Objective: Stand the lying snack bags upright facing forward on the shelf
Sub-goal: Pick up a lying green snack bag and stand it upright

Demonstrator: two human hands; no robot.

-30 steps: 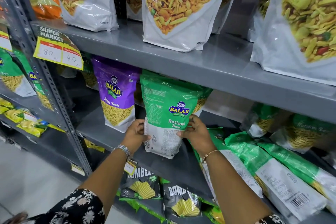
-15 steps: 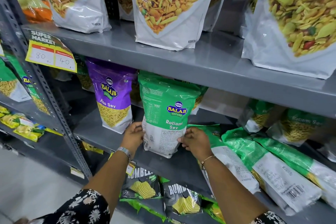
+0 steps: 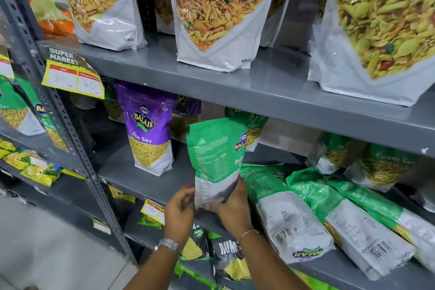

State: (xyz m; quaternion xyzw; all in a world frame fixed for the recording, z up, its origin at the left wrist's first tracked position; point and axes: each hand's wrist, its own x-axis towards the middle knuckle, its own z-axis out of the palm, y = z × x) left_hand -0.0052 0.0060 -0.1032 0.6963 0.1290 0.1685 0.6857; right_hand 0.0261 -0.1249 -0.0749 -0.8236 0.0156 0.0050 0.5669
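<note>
A green Ratlami Sev bag (image 3: 215, 153) stands upright on the grey middle shelf (image 3: 150, 183), turned so its side and back panel face me and its logo points right. My right hand (image 3: 231, 207) grips its white bottom from the right. My left hand (image 3: 180, 209) touches the bottom left corner, fingers curled. To the right, three green bags lie flat on the shelf: the nearest lying bag (image 3: 282, 209), a second lying bag (image 3: 341, 223) and a third lying bag (image 3: 388, 216). A purple Aloo Sev bag (image 3: 148, 129) stands upright to the left.
Large namkeen pouches (image 3: 219, 14) stand on the upper shelf (image 3: 259, 92). More green bags (image 3: 386, 165) lean at the back right. Dark chip bags (image 3: 226, 256) fill the shelf below. A yellow price tag (image 3: 73, 77) hangs on the slotted upright post (image 3: 77, 148).
The green bag has been twisted from facing front to showing its side and back, and shifted right. Both hands slid down to its bottom.
</note>
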